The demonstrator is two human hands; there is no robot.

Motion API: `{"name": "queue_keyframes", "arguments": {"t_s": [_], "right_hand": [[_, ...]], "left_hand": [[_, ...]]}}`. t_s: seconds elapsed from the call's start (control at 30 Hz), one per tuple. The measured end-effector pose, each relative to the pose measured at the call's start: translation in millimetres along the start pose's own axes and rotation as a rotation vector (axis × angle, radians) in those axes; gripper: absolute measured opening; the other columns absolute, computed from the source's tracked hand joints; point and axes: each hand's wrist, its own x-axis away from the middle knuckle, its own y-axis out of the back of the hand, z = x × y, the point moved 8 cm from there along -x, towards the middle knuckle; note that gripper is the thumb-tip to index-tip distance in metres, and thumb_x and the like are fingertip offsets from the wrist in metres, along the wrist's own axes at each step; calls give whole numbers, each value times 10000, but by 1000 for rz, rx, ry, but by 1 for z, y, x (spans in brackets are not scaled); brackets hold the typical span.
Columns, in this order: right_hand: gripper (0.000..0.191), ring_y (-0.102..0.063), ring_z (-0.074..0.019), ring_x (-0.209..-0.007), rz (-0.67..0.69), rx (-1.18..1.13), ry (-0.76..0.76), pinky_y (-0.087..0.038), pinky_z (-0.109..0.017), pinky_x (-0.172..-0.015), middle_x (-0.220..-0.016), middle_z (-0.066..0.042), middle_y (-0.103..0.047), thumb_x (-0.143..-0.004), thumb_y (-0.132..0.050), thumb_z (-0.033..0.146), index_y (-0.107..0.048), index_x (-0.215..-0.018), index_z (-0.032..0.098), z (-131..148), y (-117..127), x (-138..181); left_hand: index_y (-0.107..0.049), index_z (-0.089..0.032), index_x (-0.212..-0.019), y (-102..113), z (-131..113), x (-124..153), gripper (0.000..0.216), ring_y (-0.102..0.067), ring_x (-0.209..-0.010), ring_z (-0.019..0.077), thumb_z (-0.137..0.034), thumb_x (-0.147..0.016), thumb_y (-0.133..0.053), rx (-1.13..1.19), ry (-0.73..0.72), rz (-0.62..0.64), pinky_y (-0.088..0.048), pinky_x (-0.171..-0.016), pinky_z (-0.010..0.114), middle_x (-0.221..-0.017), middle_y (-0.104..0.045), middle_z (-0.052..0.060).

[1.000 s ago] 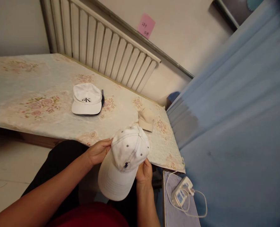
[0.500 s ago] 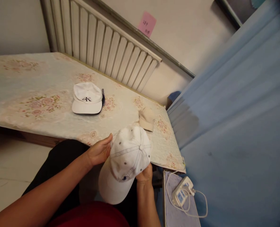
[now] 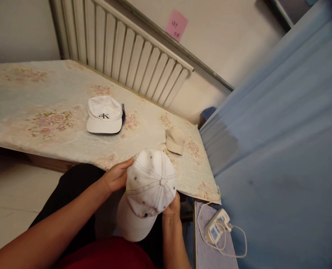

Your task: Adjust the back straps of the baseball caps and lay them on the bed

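Observation:
Between my hands is a white baseball cap (image 3: 151,183) with grey stitching, its crown facing up and its brim pointing down toward my lap. My left hand (image 3: 117,176) grips the cap's left edge, thumb on top and the other fingers mostly behind it. On the opposite side my right hand (image 3: 173,206) holds the lower right rim, with its fingers largely hidden under the cap. A white cap with black lettering (image 3: 105,115) lies on the floral-covered bed (image 3: 67,145). Farther right on the same cover rests a beige cap (image 3: 175,139).
A slatted cream rail (image 3: 132,52) runs along the bed's far side by the wall, under a pink note (image 3: 176,25). Blue curtains (image 3: 280,149) hang at the right. A small table (image 3: 207,259) at lower right bears a white power strip (image 3: 216,226) with a looped cable.
The held cap has tilted so its crown faces me more and the small dark logo on its front is partly folded from sight. Both hands keep their hold.

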Motion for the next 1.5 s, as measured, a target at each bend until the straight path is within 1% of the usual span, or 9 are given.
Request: {"name": "queue_keyframes", "arguments": {"t_s": [0.13,0.23,0.37,0.5,0.67,0.83,1.03,1.2,1.5], "right_hand": [[358,-687,-252,-1036,45,-11,-6,-456,-457,-1036,-1049,-78,-756,-710,-702,260,-711,-1059,179,1,-10,2],[373,-673,-262,-1071,56,2,-7,-461,-466,-1030,-1097,-88,-742,-713,-702,281,-708,-1071,178,1,-13,2],[320,-679,-264,-1051,18,15,-11,-461,-465,-1028,-1026,-91,-760,-710,-700,282,-723,-1006,164,-3,-7,1],[273,-702,-259,-967,-24,4,-9,-452,-471,-1031,-915,-84,-775,-700,-702,267,-735,-947,157,-5,3,-2],[257,-709,-245,-935,-33,-11,6,-445,-454,-1037,-917,-64,-776,-697,-692,264,-737,-932,168,-3,12,-7],[222,-701,-236,-966,-42,12,37,-444,-434,-1037,-913,-64,-776,-732,-656,281,-740,-907,172,-2,18,-11],[193,-708,-208,-919,-54,-41,13,-433,-402,-1052,-890,-48,-778,-721,-671,262,-746,-877,178,-5,16,-10],[220,-708,-215,-917,-30,-49,-3,-429,-407,-1059,-892,-57,-777,-760,-662,321,-748,-898,173,-4,10,-9],[229,-706,-214,-943,-59,-89,-29,-429,-392,-1063,-911,-49,-779,-789,-651,346,-748,-898,169,-6,16,-10]], "left_hand": [[-590,-133,-1291,6,-7,-1,388,-709,-946,240,-180,-907,-568,21,-121,-19,-510,-939,365,-1020,-751,111],[-558,-164,-1330,8,-9,-1,432,-711,-931,219,-172,-899,-581,23,-158,-7,-510,-937,348,-1024,-751,88],[-573,-152,-1312,10,0,-2,398,-712,-919,225,-213,-919,-555,33,-57,-7,-496,-942,355,-972,-761,84],[-591,-102,-1287,8,15,-2,455,-695,-983,274,-391,-952,-489,50,107,22,-468,-958,393,-963,-760,128],[-572,-119,-1318,6,21,2,523,-670,-1055,282,-473,-953,-451,24,97,90,-427,-994,385,-1036,-748,132],[-600,-132,-1296,8,32,7,453,-668,-1059,281,-394,-935,-523,-50,112,159,-432,-984,377,-1036,-750,131],[-621,-137,-1271,17,32,7,379,-704,-960,272,-231,-907,-572,-124,60,57,-486,-909,376,-961,-764,129],[-642,-135,-1241,19,31,5,359,-720,-902,263,-202,-892,-590,-107,52,-3,-510,-874,366,-909,-770,120],[-642,-111,-1231,20,32,4,364,-721,-918,273,-206,-882,-598,-99,78,-68,-515,-889,368,-913,-771,130]]}}
